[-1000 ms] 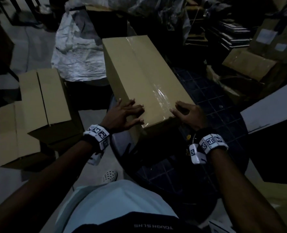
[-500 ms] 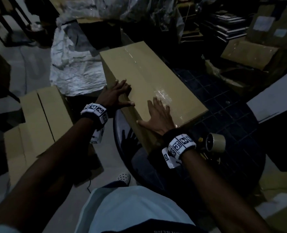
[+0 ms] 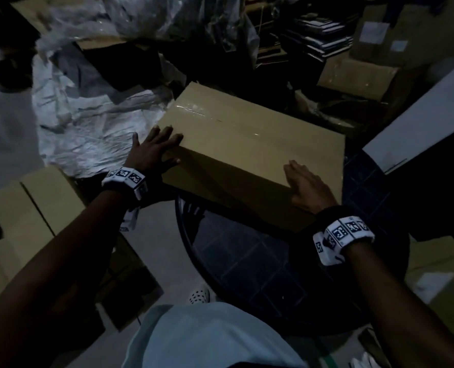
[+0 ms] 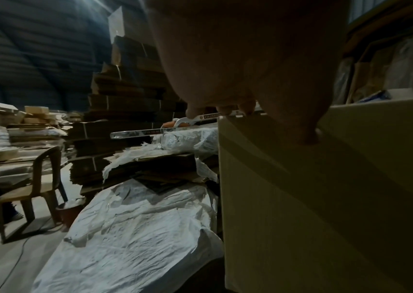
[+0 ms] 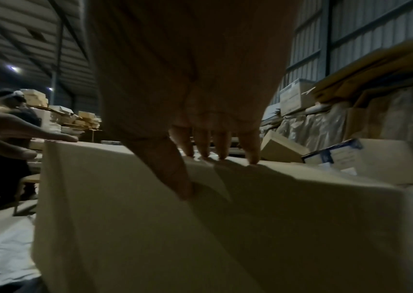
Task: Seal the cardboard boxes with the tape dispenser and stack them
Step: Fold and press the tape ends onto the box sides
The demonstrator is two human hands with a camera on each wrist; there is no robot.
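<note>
Cardboard box (image 3: 247, 144), seam taped, sits on the round table (image 3: 247, 264). Left hand (image 3: 154, 150) flat on its left corner, right hand (image 3: 308, 187) on the near edge, fingers straight, thumbs down the side. Palm-only hold probably slips when lifted.

A dim storeroom crowded with packing clutter

A crumpled white plastic sheet (image 3: 87, 128) lies on the floor to the left, with a brown plastic chair (image 4: 32, 182) beyond it near a tall stack of flattened cartons (image 4: 125, 95). A round dark desk (image 3: 247, 261) with a grid pattern stands in front, and a white spotted shoe (image 3: 199, 296) shows below it.
</note>
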